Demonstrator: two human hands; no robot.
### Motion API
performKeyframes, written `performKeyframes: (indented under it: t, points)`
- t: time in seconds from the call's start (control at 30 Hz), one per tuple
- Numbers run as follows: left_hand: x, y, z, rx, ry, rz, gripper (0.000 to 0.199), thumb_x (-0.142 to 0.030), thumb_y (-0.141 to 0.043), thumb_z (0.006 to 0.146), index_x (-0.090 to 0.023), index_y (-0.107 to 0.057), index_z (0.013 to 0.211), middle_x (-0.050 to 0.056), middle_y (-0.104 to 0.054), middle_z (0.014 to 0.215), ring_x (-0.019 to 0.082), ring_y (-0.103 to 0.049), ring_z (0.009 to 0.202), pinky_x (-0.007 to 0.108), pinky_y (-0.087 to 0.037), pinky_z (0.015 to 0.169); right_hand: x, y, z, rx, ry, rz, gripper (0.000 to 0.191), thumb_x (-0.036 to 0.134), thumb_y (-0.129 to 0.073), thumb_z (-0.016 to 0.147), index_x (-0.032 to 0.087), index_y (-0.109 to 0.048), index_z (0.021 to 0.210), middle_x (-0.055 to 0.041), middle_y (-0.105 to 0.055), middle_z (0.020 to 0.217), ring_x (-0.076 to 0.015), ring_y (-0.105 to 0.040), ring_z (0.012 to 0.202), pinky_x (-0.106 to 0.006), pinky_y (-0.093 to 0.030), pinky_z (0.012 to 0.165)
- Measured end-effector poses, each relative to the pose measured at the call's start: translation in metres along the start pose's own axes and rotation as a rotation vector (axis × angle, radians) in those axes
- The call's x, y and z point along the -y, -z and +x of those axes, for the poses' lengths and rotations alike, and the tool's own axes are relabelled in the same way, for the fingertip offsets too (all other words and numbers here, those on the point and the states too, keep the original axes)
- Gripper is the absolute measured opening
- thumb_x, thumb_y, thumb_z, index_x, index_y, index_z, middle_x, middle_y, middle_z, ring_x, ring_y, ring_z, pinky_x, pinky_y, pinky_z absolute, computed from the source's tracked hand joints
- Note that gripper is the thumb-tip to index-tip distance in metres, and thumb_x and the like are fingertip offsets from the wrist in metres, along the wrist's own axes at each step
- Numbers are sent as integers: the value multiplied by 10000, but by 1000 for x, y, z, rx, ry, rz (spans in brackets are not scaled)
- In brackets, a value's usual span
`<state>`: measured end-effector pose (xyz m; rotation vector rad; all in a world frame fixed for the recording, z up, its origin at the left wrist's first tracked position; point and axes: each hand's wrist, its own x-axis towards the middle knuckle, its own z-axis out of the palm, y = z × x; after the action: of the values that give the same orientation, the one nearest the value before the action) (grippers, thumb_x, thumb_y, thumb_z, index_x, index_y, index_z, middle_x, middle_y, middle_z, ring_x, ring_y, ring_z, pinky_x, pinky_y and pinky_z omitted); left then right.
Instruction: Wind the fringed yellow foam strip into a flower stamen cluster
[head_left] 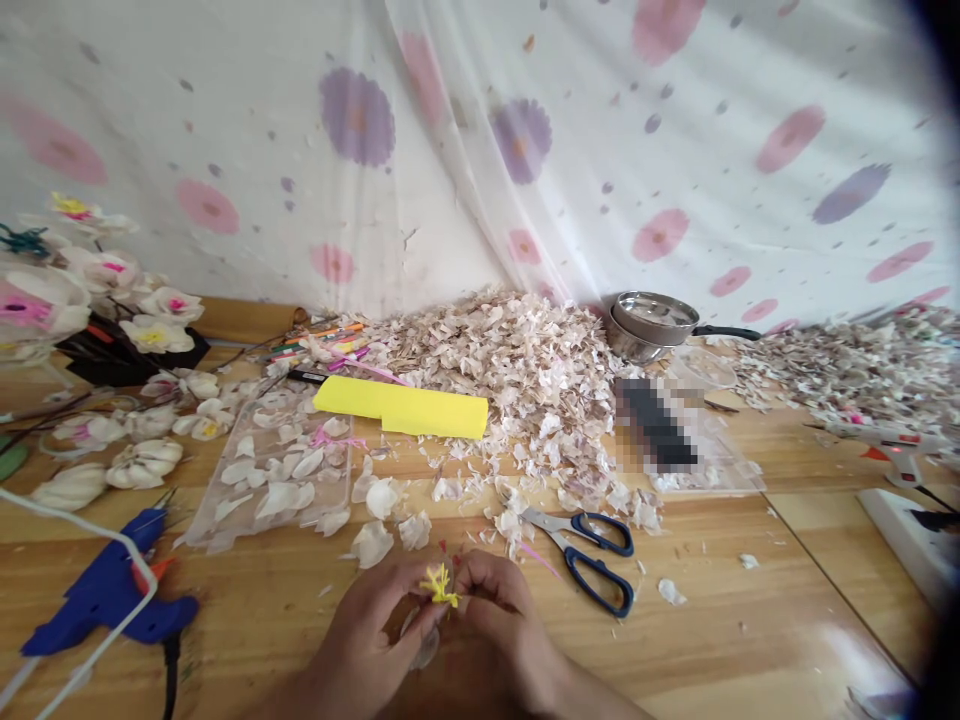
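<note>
Near the front edge of the wooden table, my left hand (386, 622) is closed in a pinch on a small yellow fringed flower centre (439, 588). My right hand (496, 608) meets it from the other side, thumb and fingers pinched against the yellow strands. A pale translucent petal (426, 650) hangs below my left fingers; what grips it is hidden. Just beyond my hands lie loose whitish petals (373, 543). Scissors (581, 548) with dark blue handles rest to the right, blades pointing toward the petals.
Behind lie a yellow sheet (405, 408), a heap of dried petals (517, 370) and a metal pan (652, 322). At left are a petal tray (217, 500), a blue glue gun (112, 590) with cord, and finished flowers (105, 270). A white glue gun (896, 445) sits right.
</note>
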<state>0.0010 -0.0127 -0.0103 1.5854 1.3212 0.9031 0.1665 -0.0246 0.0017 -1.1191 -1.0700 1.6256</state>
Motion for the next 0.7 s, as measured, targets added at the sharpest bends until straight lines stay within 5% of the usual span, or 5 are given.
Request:
performKeyframes:
  t: [0.13,0.37,0.7]
  points:
    - [-1,1,-1,-1,33,-48,236,-178,-699,674,-299,-697,876,21,-733,812,237,-671,780,298,-500,747,3,0,-1,-26,15,-98,181,294,-581,733,188,-488,621,4,-508,633,-149,-488,623,-246,-374,572]
    - [-19,1,13,141,297,-472,425,-373,-754,664,-204,-577,1011,37,-702,804,217,-626,740,282,-475,673,6,-1,-5,-157,405,-485,44,220,-593,818,185,-595,791,-32,-604,786,-177,-545,771,-290,-421,719]
    - [-2,-2,14,207,297,-623,522,-362,-757,691,-175,-528,1121,25,-699,778,169,-593,694,248,-436,646,7,0,-1,-134,527,-614,156,176,-555,873,195,-610,728,-21,-625,700,-172,-543,713,-277,-399,687]
